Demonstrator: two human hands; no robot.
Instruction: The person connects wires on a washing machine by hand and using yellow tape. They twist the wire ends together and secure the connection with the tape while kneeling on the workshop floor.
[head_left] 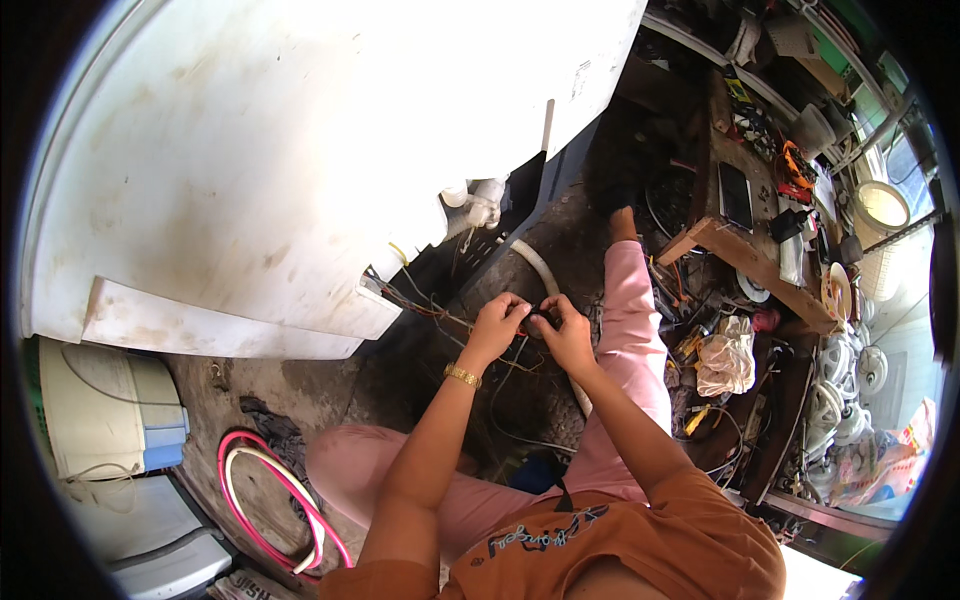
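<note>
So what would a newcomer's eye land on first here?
Probably the big, smudged white appliance panel filling the upper left. Next, near the center, the left hand and right hand meet, pinching a small dark piece beside loose wires. Then the bright pink hose coiled on the floor at lower left.

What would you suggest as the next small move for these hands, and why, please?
I'd probably ease a little slack in the wires toward the left hand, because it and the right hand seem to pinch a small dark piece between them, while the wires trail from the white appliance toward that spot.
</note>
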